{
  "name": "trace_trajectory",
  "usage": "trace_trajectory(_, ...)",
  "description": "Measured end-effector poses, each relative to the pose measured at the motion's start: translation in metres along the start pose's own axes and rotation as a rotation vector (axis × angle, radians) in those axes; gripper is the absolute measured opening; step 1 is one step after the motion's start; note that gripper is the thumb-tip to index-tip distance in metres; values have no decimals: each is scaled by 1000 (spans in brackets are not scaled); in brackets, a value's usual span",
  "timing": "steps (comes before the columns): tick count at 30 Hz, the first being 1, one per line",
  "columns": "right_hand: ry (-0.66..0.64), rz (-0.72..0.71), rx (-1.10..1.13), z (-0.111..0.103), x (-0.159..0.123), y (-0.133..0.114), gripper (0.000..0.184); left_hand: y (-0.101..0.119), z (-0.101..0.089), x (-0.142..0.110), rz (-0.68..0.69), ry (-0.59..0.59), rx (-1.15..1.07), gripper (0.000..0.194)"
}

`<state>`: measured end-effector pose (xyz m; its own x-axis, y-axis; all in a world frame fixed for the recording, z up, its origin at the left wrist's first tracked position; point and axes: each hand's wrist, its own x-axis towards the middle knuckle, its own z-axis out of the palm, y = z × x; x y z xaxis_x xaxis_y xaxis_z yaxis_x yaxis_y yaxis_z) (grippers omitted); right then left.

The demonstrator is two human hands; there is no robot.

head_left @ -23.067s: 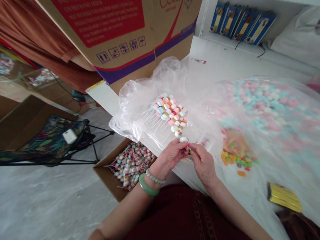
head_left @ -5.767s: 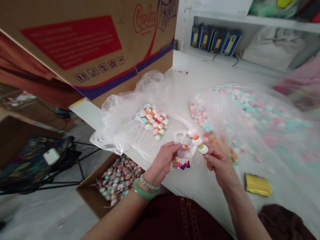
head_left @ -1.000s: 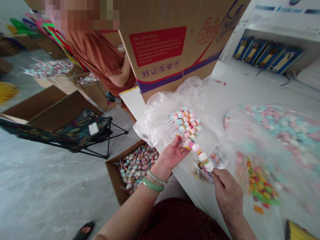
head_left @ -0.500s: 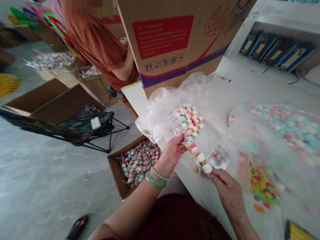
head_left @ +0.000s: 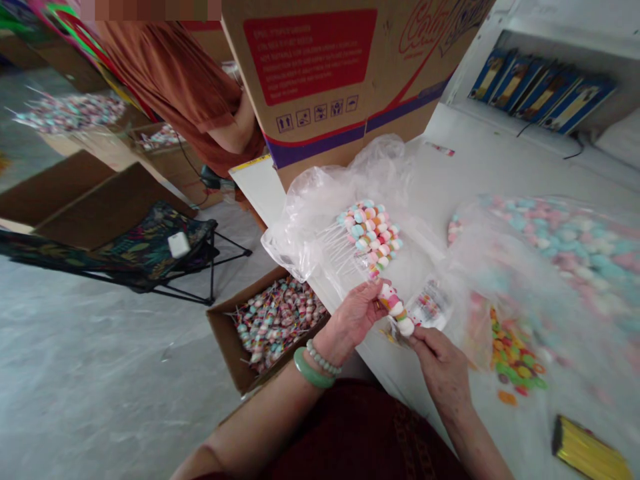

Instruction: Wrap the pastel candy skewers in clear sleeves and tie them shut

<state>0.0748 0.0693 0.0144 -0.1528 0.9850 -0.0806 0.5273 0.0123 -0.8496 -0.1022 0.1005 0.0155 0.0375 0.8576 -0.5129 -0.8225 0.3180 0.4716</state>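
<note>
Marshmallow candy stick sits clamped between the left hand and the right hand, above the white table just inside its edge. Beyond that edge, an open cardboard box holds heaped lollipops. A clear plastic bag beside the hands holds a bundle of candy sticks.

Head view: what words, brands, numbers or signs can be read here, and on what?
"Cola": red script on the cardboard carton.
Red panel: white print, too small to read.
Handling pictograms below the panel: signs only.
Printed packet and blue shelf boxes: too blurred to read.
</note>
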Motion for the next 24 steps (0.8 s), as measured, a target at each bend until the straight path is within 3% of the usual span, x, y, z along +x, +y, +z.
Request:
trace_trajectory(3, -47, 137, 132, 4, 0, -4, 20, -5, -1, 2, 16, -10, -6, 14)
trace_trajectory(8, -261, 574, 662, 7, 1, -9, 24, -9, -5, 3, -8, -54, 18, 18)
trace_trajectory(11, -326, 644, 748, 5, 2, -7, 26, -6, -10, 2, -71, -79, 56, 20)
trace_trajectory(14, -205, 505, 517, 4, 2, -4, 21, -1, -15, 4, -93, -56, 93, 19)
trace_trajectory(19, -20, 22, -19, 4, 1, -3, 20, 4, -16, 8, -34, -5, 66, 19)
trace_trajectory(24, -18, -68, -102, 6, 2, -1, 22, 2, -14, 8, 33, -15, 83, 21)
